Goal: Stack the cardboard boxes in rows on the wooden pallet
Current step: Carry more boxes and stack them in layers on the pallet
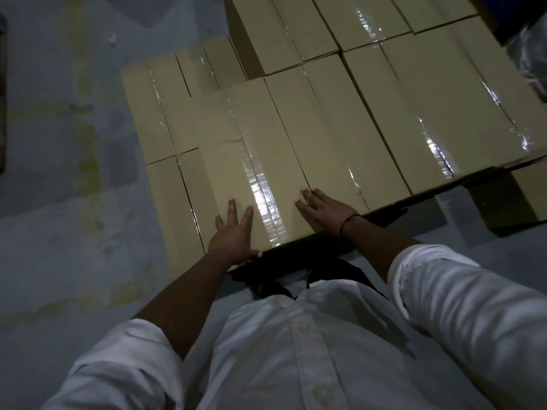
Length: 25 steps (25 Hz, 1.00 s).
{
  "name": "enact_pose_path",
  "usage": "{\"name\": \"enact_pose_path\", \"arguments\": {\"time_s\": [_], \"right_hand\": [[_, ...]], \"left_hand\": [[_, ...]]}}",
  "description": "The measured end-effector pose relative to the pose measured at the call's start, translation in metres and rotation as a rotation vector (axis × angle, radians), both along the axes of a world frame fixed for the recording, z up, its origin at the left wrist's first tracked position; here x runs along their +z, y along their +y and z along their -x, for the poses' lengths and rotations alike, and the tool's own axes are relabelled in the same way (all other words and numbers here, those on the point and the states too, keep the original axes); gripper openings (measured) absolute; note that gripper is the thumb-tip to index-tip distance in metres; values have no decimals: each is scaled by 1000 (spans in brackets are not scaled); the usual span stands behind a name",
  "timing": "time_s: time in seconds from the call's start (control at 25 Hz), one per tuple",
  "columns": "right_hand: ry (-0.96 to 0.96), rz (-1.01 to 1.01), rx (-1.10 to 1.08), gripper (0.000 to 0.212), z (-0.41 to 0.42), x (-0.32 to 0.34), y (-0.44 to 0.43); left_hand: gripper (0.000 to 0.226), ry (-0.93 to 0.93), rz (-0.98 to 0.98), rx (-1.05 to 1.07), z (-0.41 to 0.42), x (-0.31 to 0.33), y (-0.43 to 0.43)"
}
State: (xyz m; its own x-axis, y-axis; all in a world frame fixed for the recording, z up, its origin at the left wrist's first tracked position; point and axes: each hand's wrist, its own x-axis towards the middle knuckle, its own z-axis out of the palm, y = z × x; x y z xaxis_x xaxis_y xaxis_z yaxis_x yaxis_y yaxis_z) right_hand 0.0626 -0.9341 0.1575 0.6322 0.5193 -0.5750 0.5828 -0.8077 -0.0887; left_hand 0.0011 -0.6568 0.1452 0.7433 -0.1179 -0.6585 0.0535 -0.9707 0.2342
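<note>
A long taped cardboard box (254, 149) lies in front of me on top of a lower layer of boxes (159, 119). My left hand (233, 232) rests flat on its near left corner, fingers spread, thumb at the near edge. My right hand (322, 210) lies flat on its near right corner, fingers straight, touching the seam with the neighbouring box (334, 137). More boxes of the same kind stand in rows to the right (438, 108) and higher at the back (290, 28). The wooden pallet is hidden under the stack.
Grey stained concrete floor (65, 173) stretches to the left and near me. One separate box (515, 196) sits lower at the right edge. Something wrapped in plastic (532, 51) shows at the upper right. My white shirt fills the bottom.
</note>
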Motion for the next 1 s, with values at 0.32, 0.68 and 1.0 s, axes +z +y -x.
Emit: {"name": "enact_pose_path", "arguments": {"time_s": [0.32, 0.68, 1.0], "right_hand": [[10, 24, -62, 85, 7, 2, 8], [138, -79, -270, 85, 11, -9, 16], [93, -282, -480, 67, 20, -10, -6]], "left_hand": [[133, -61, 66, 51, 5, -7, 2], [126, -66, 108, 81, 2, -4, 3], [88, -250, 58, 175, 9, 9, -24]]}}
